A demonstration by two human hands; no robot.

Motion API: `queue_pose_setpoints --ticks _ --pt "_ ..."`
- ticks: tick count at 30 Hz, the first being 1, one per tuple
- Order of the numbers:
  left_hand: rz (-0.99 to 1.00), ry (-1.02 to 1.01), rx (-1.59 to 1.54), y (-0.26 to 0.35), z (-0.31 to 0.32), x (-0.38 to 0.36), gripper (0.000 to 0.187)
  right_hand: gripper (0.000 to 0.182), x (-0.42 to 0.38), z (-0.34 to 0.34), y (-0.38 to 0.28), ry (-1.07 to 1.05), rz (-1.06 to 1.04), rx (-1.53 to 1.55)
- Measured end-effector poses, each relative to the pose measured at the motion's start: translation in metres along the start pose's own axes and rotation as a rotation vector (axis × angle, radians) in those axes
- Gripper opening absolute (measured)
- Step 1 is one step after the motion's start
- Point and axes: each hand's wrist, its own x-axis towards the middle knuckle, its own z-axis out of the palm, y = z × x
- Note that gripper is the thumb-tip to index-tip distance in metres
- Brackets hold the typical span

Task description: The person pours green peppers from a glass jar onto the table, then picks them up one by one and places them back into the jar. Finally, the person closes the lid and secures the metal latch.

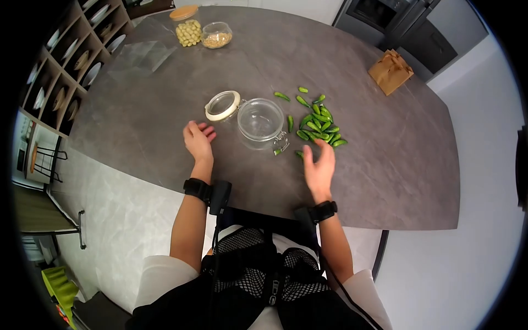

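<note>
A glass jar (260,121) stands with its mouth up on the grey table, and nothing shows inside it. Its hinged lid (223,105) lies open on the jar's left side, and the wire clasp (281,143) hangs at the lower right. Several small green peppers (320,124) form a pile to the right of the jar, with a few loose ones around it. My left hand (199,141) is held below and left of the lid, fingers apart and empty. My right hand (320,169) is just below the pile, thumb and fingers apart, holding nothing.
At the table's (396,159) far left stand a lidded jar of pale green pieces (188,33) and a glass bowl of small tan pieces (217,38). Clear plastic (144,56) lies nearby. A brown paper bag (390,72) is at the back right.
</note>
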Motion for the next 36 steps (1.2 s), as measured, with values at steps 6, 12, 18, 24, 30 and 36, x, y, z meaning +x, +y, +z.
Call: queue_pose_setpoints --ticks 6,12,18,24,30,36 --pt "0.692 0.424 0.688 -0.017 -0.004 0.014 0.032 0.019 -0.007 -0.026 0.043 -0.114 0.365 0.146" --pt "0.544 0.669 1.185 -0.022 0.01 0.031 0.034 0.027 -0.006 -0.03 0.038 -0.22 0.2 0.019" --pt "0.397 0.562 1.453 -0.02 0.015 0.03 0.042 0.026 -0.005 -0.029 0.045 -0.269 -0.031 -0.101" --pt "0.399 0.564 1.398 -0.025 0.008 0.036 0.042 0.019 0.002 -0.018 0.045 -0.223 0.177 0.009" --pt "0.676 0.651 0.759 -0.008 -0.017 0.037 0.026 0.02 0.017 -0.029 0.033 -0.265 0.427 0.272" --pt "0.514 0.615 0.7 0.016 -0.066 0.004 0.036 0.019 0.058 -0.03 -0.023 -0.283 -0.023 0.253"
